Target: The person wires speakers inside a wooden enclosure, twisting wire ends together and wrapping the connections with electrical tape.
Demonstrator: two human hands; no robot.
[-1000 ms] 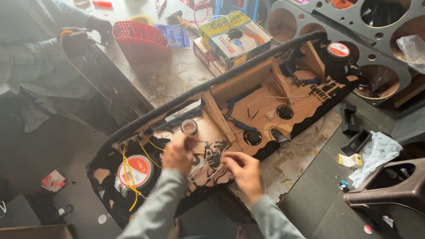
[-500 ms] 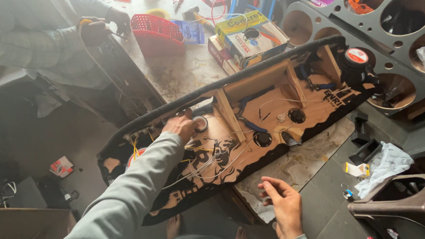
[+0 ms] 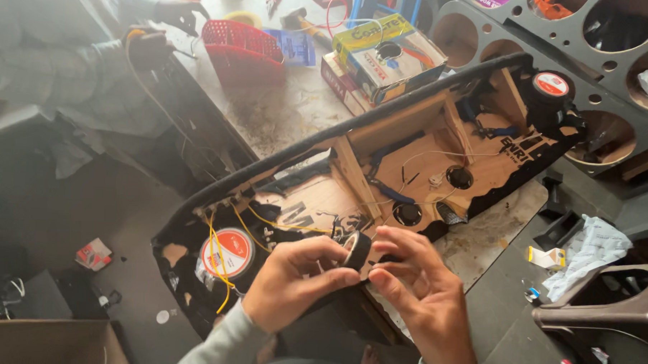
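The left hand (image 3: 292, 278) comes up from the lower edge in a grey sleeve, its fingers curled and its thumb and forefinger pinched shut at the tips. The right hand (image 3: 413, 293) faces it palm-inward, fingers loosely spread and bent, with its fingertips (image 3: 378, 276) just beside the left fingertips.

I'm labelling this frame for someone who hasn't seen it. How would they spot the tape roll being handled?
Start at the long wooden panel with black trim lying across the bench. At its near edge, the left hand and right hand meet around a small black tape roll. The speakers' round red-and-white labels lie flat; it is held up.
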